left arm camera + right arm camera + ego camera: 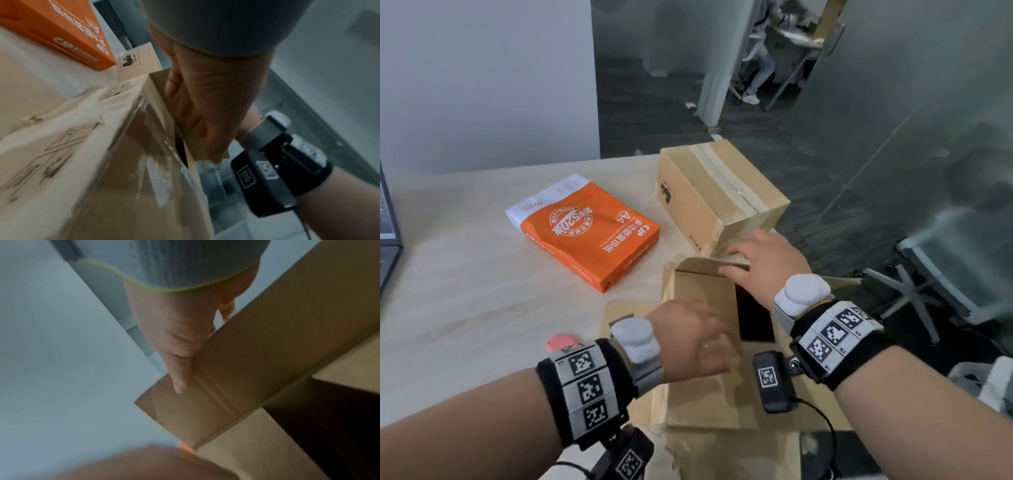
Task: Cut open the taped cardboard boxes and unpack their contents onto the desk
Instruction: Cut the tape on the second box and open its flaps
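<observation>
**A:** Where is the box being worked on?

**B:** The open box is sitting on the desk right in front of the person, at the near right corner. Its flaps are standing apart and a dark gap is showing inside.

**A:** What is the right hand doing?

**B:** The right hand is resting on the far flap, fingers straight and lying flat along the cardboard. In the right wrist view a straight finger is pressing on that flap.

**A:** And the left hand?

**B:** The left hand is hovering over the left flap, blurred. Whether its fingers are gripping anything, I cannot tell. The left wrist view is showing mostly the right hand on the flap edge, with clear tape shining on the box side.

**A:** Anything else on the desk?

**B:** A second box is standing just beyond the open one, still taped along its top. An orange pack of paper is lying to the left of it. A small pink thing is peeking out beside the left wrist, and a laptop is sitting at the far left edge.
</observation>
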`<state>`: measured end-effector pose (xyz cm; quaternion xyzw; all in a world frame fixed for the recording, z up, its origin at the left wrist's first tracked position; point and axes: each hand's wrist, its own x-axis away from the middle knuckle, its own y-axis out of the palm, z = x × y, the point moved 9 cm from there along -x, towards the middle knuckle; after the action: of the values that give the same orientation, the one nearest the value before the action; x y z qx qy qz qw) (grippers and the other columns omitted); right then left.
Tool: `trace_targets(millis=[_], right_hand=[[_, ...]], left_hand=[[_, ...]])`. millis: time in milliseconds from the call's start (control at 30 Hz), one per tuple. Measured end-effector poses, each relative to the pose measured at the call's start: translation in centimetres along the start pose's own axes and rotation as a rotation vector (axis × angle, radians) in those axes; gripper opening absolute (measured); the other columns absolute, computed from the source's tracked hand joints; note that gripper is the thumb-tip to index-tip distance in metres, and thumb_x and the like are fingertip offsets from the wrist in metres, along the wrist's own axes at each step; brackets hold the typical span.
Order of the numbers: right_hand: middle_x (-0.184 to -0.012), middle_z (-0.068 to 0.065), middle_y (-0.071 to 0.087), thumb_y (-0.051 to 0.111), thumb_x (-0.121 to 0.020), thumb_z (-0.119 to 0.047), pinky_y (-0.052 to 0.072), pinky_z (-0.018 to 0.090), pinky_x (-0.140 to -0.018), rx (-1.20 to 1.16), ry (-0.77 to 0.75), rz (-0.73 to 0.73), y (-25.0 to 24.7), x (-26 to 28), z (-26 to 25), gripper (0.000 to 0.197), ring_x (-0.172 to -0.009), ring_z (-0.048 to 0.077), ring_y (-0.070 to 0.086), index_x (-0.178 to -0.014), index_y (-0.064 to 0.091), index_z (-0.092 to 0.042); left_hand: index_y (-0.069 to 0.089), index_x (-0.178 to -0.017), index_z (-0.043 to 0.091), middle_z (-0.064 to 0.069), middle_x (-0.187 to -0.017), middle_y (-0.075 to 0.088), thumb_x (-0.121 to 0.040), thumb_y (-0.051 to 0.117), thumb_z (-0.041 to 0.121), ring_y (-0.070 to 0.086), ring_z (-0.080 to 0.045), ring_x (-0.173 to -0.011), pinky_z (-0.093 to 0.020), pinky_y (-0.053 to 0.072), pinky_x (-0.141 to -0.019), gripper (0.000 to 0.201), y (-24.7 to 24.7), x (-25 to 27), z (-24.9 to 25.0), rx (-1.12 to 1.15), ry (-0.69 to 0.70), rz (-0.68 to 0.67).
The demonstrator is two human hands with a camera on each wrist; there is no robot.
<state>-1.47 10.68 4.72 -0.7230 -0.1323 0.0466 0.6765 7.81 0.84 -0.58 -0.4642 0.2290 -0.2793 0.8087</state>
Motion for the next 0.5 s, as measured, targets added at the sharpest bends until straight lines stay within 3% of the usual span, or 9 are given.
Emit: trace_targets(millis=[67,133,233,300,400,500], right_hand=[[-0.117,-0.007,0.061,0.054,-0.094,-0.059,0.046,0.038,-0.086,0.036,0.064,0.058,-1.6,0.4,1.2,0.041,-0.112,0.022,0.057,-0.129,0.059,-0.039],[-0.11,-0.007,0.069,0.054,-0.097,-0.048,0.052,0.037,-0.081,-0.039,0.137,0.089,-2.5,1.7,3.0,0.039,-0.1,0.023,0.065,-0.134,0.052,-0.037],[-0.101,-0.011,0.071,0.055,-0.098,-0.037,0.055,0.038,-0.08,-0.143,0.127,0.089,-1.6,4.3,5.0,0.023,-0.092,0.017,0.066,-0.12,0.058,-0.031],[-0.108,-0.011,0.069,0.054,-0.097,-0.043,0.053,0.039,-0.086,-0.127,0.077,-0.042,0.8,5.5,5.8,0.022,-0.101,0.015,0.064,-0.113,0.062,-0.03],[-0.128,-0.008,0.063,0.051,-0.095,-0.055,0.047,0.039,-0.099,-0.049,0.099,-0.26,4.6,7.2,7.6,0.04,-0.118,0.019,0.058,-0.127,0.06,-0.034],[-0.134,-0.011,0.063,0.047,-0.092,-0.064,0.047,0.036,-0.101,-0.032,0.156,-0.291,5.7,9.3,10.2,0.051,-0.122,0.017,0.059,-0.136,0.053,-0.039]], left_hand=[[0.048,-0.141,0.038,0.009,-0.142,0.056,-0.076,0.058,0.078,0.052,-0.022,-0.128,-0.04,0.044,-0.103,0.077,2.8,-0.7,-1.0,-0.151,-0.094,-0.227],[0.032,-0.152,0.036,0.008,-0.158,0.037,-0.073,0.063,0.078,0.037,-0.023,-0.143,-0.043,0.033,-0.112,0.094,4.1,-1.0,-1.8,-0.214,-0.145,-0.335],[0.04,-0.149,0.034,0.009,-0.164,0.028,-0.073,0.063,0.079,0.024,-0.022,-0.15,-0.045,0.026,-0.114,0.091,4.8,-1.4,-2.5,-0.266,-0.176,-0.381],[0.051,-0.136,0.036,0.01,-0.157,0.036,-0.068,0.062,0.08,0.03,-0.021,-0.146,-0.045,0.031,-0.109,0.082,5.1,-1.6,-3.1,-0.279,-0.187,-0.399],[0.054,-0.114,0.034,0.011,-0.133,0.052,-0.059,0.065,0.081,0.05,-0.021,-0.124,-0.041,0.042,-0.094,0.072,5.3,-2.0,-3.6,-0.281,-0.221,-0.41],[0.051,-0.103,0.03,0.007,-0.11,0.059,-0.055,0.071,0.078,0.061,-0.022,-0.097,-0.038,0.052,-0.081,0.07,5.2,-2.8,-3.1,-0.303,-0.282,-0.413]])
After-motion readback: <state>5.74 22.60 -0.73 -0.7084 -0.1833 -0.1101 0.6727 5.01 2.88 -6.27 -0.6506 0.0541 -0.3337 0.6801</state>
